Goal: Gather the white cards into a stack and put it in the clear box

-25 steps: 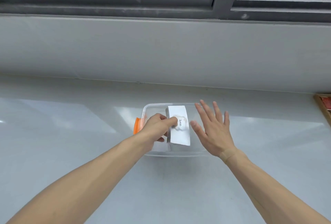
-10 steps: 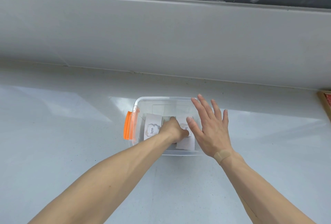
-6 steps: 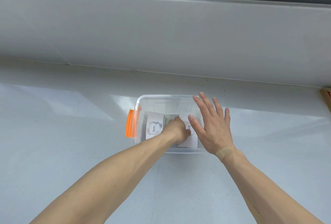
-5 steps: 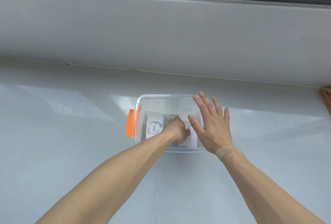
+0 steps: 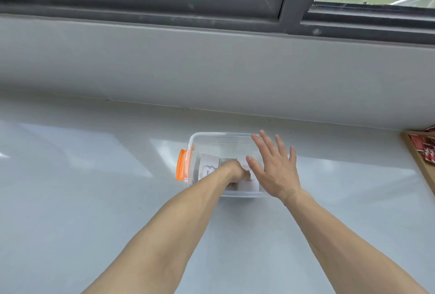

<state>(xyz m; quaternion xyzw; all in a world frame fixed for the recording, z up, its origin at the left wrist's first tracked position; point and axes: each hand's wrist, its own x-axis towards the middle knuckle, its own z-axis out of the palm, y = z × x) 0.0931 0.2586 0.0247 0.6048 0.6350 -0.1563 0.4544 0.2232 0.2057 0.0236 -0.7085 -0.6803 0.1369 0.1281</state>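
Grey counter (image 5: 94,199) fills the lower frame. Clear box (image 5: 219,139) at centre. Right hand (image 5: 274,171) spread flat at the box's right side, holding nothing. Left hand (image 5: 233,172) inside, fingers curled on white cards (image 5: 248,184); grip extent unclear.

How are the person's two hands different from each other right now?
The left hand reaches down inside the clear box, curled onto the white cards; the right hand is over the box's right side. The left hand's fingers are bent and partly hidden; the right hand's are spread flat and open, holding nothing. Both are bare.
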